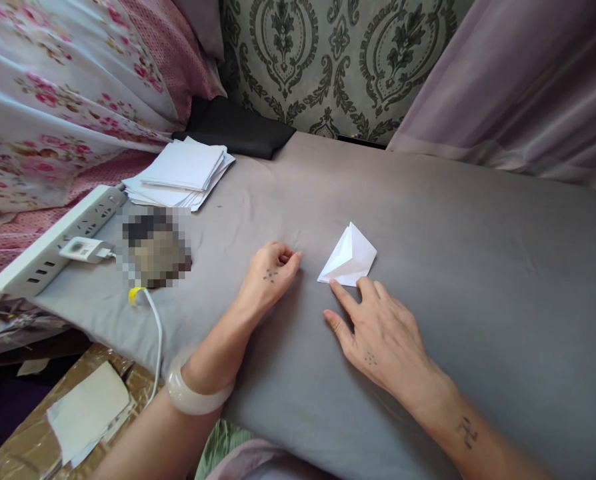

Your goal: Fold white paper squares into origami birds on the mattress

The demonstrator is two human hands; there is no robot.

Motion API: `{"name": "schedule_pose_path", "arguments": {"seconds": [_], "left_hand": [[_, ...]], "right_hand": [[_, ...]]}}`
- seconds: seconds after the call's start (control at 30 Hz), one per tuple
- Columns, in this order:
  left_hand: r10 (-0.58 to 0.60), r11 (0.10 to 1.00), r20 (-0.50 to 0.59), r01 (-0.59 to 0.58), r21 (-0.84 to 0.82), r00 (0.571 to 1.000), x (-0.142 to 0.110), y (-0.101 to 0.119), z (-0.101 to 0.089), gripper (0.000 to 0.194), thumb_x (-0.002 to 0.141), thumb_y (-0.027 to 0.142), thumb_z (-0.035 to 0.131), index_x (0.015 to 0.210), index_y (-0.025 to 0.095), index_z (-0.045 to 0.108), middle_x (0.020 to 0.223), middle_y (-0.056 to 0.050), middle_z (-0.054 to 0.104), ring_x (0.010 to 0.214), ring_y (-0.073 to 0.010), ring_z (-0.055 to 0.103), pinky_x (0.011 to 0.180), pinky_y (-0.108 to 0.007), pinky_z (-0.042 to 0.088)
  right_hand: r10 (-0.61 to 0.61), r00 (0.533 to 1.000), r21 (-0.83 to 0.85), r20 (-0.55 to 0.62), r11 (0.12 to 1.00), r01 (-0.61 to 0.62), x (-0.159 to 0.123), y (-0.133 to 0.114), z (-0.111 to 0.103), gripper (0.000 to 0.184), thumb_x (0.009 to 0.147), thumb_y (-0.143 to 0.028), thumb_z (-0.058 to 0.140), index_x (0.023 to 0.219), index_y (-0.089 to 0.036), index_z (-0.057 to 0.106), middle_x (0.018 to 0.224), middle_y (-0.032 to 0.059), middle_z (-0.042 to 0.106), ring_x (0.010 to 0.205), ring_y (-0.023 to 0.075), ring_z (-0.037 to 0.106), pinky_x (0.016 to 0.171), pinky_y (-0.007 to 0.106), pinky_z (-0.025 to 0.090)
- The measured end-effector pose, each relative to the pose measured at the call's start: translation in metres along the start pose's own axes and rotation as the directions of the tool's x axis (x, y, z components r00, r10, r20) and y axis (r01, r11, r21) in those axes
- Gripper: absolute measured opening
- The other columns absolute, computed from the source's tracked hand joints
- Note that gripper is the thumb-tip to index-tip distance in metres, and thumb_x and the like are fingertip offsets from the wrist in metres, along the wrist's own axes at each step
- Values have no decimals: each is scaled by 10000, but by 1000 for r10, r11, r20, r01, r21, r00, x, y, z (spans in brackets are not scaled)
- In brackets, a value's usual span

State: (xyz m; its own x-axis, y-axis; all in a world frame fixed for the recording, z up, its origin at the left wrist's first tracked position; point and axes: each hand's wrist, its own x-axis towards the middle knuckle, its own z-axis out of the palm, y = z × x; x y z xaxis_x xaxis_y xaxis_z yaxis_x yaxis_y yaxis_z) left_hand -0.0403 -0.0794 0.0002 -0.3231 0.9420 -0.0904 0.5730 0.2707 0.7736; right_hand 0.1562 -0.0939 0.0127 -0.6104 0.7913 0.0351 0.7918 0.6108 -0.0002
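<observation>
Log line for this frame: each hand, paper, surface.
left hand: curled, empty | right hand: fingertips at folded paper | paper: on grey padded surface | paper stack: far left

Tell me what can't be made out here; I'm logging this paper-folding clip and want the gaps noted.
Head view, the only one:
- Pixelated patch left of the left hand: the thing under it is blurred out.
- Folded paper: its inner folds are hidden, and the right hand covers its near edge.
- Power strip: markings too small.
- Paper stack: sheet count unclear.
</observation>
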Motion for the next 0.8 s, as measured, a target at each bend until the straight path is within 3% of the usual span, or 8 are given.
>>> {"name": "schedule_pose_path", "arguments": {"seconds": [0.1, 0.3, 0.47, 0.67, 0.8], "left_hand": [[-62, 998, -10, 62, 4, 998, -1, 0, -3, 278, 838, 397, 526, 774, 160, 657, 690, -26, 629, 633, -150, 556, 574, -260, 397], [-58, 998, 24, 58, -6, 998, -4, 3, 0, 288, 844, 407, 517, 748, 168, 646, 666, -15, 615, 611, -141, 532, 545, -246, 360], [-48, 999, -8, 48, 5, 999, -1, 0, 2, 265, 839, 389, 530, 770, 165, 653, 695, -24, 633, 639, -153, 558, 588, -262, 390], [7, 999, -5, -7, 37, 1000, 0, -3, 3, 248, 850, 365, 529, 781, 164, 656, 729, -29, 645, 663, -155, 571, 632, -275, 425], [168, 983, 37, -171, 68, 985, -2, -4, 7, 201, 857, 283, 512, 823, 162, 669, 824, -46, 656, 737, -163, 590, 712, -294, 469]], "right_hand": [[-6, 999, -11, 31, 1000, 6, 3, -2, -4, 491, 958, -482, 345, 1359, -248, 506, 950, 102, 539, 838, 242, 517, 703, 370, 421], [20, 992, -51, 123, 999, -13, 11, -13, -13, 516, 939, -537, 358, 1354, -271, 509, 965, 123, 538, 876, 271, 545, 612, 343, 430], [25, 986, -100, 166, 995, -9, 18, -24, -15, 581, 927, -577, 352, 1404, -266, 467, 977, 155, 552, 877, 287, 557, 589, 338, 436], [11, 996, -44, 92, 999, -7, 6, -11, -11, 563, 947, -534, 344, 1383, -209, 488, 1014, 135, 565, 919, 265, 553, 687, 367, 478], [22, 999, 16, 48, 1000, -22, -7, 2, -9, 508, 963, -468, 341, 1283, -132, 551, 1092, 133, 585, 985, 248, 550, 773, 375, 485]]}}
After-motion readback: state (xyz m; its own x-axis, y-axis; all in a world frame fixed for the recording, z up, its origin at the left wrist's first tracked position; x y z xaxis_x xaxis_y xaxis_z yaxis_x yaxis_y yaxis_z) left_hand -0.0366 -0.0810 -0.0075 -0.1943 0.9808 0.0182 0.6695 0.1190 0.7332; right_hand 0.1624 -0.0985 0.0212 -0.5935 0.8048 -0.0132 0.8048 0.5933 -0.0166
